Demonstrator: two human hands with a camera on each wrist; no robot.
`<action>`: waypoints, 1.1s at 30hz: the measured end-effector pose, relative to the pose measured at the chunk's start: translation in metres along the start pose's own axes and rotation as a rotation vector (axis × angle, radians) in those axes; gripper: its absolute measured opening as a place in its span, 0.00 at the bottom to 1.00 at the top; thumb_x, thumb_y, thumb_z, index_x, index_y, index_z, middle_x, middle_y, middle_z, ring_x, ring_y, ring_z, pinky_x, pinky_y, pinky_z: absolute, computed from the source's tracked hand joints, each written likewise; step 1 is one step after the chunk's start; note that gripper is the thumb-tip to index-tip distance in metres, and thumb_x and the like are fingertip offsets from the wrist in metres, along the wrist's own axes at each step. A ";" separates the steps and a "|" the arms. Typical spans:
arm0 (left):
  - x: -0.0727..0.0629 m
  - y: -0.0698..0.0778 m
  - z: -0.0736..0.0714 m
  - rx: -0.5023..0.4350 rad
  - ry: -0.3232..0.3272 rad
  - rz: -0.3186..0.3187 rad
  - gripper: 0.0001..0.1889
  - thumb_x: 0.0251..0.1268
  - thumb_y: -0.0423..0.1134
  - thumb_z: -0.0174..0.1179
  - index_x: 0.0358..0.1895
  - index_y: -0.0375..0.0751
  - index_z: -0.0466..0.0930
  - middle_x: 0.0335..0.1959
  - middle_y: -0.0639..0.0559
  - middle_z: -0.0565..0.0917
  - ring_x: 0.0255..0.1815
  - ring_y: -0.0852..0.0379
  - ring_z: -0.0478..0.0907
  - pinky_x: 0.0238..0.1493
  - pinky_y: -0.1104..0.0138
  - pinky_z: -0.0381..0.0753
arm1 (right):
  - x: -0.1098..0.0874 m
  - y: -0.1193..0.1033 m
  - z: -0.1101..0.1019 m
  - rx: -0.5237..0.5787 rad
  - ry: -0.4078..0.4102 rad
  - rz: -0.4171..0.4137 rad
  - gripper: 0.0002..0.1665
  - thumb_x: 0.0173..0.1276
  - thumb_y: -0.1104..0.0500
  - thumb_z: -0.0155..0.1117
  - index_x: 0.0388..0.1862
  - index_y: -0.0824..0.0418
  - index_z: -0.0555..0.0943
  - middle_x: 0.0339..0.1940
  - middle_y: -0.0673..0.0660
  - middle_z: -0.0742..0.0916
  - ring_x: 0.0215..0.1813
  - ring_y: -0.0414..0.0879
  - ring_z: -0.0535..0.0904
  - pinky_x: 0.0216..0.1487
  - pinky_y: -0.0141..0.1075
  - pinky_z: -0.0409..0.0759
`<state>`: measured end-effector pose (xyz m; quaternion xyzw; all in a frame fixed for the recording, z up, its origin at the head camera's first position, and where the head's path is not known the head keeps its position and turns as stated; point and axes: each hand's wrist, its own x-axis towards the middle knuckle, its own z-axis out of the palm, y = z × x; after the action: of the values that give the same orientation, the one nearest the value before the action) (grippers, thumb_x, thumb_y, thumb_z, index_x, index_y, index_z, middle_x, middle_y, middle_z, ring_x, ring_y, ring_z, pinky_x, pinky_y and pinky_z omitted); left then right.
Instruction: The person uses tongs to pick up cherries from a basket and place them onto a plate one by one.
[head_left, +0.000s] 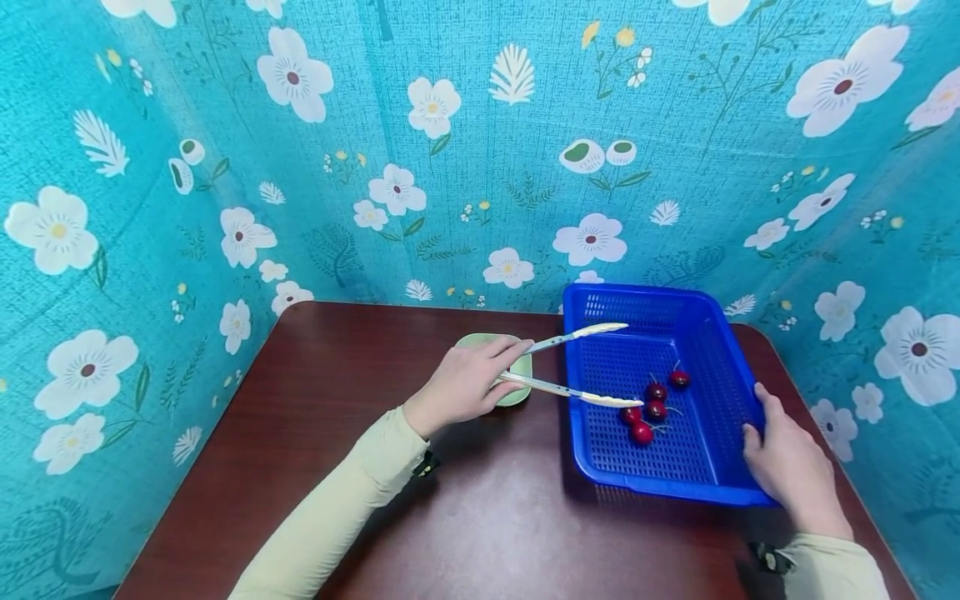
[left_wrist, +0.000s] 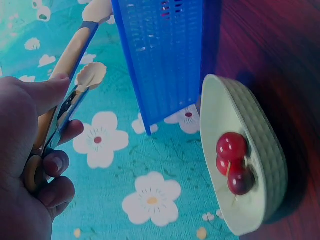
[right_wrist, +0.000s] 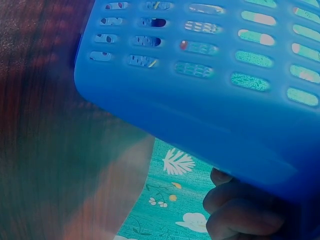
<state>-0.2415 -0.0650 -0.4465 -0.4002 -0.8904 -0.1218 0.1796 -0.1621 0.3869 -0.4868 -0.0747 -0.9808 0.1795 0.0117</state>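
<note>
My left hand (head_left: 468,379) grips a pair of tongs (head_left: 547,386) by the handles. The tongs' arms are spread, their pale scalloped tips reaching over the blue plastic basket (head_left: 731,400) with nothing between them. Several dark red cherries (head_left: 656,409) with stems lie on the basket floor, near the lower tip. On the basket's right side, my right hand (head_left: 795,458) holds the rim; its curled fingers (right_wrist: 240,217) show beside the basket wall in the right wrist view. A pale green bowl (left_wrist: 267,150), partly hidden by my left hand in the head view, contains cherries (left_wrist: 232,146).
The dark reddish-brown table (head_left: 300,392) carries the bowl just left of the basket. A teal floral cloth (head_left: 465,192) hangs along the back and both sides of the table. The basket's raised walls stand around the cherries.
</note>
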 end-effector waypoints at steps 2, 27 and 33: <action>0.004 0.004 0.002 0.006 -0.009 0.016 0.30 0.74 0.54 0.62 0.74 0.49 0.73 0.61 0.54 0.82 0.42 0.58 0.85 0.40 0.63 0.85 | -0.001 0.000 0.000 -0.001 0.004 -0.003 0.46 0.78 0.62 0.55 0.85 0.66 0.44 0.67 0.86 0.69 0.58 0.86 0.70 0.48 0.76 0.71; 0.051 0.023 0.028 0.136 -0.094 0.110 0.26 0.77 0.56 0.56 0.71 0.51 0.76 0.51 0.57 0.82 0.40 0.63 0.80 0.28 0.71 0.77 | -0.003 -0.005 -0.001 -0.007 0.016 -0.011 0.46 0.77 0.63 0.55 0.85 0.67 0.44 0.67 0.86 0.70 0.58 0.85 0.71 0.48 0.76 0.72; 0.059 0.025 0.035 0.144 -0.096 0.112 0.25 0.77 0.56 0.56 0.70 0.51 0.77 0.54 0.57 0.83 0.46 0.62 0.83 0.29 0.70 0.79 | -0.003 -0.006 -0.001 -0.007 0.014 -0.002 0.46 0.77 0.63 0.55 0.85 0.68 0.44 0.67 0.86 0.70 0.59 0.85 0.71 0.49 0.76 0.72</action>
<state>-0.2664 0.0032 -0.4517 -0.4407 -0.8806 -0.0281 0.1716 -0.1597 0.3814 -0.4837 -0.0749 -0.9815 0.1754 0.0185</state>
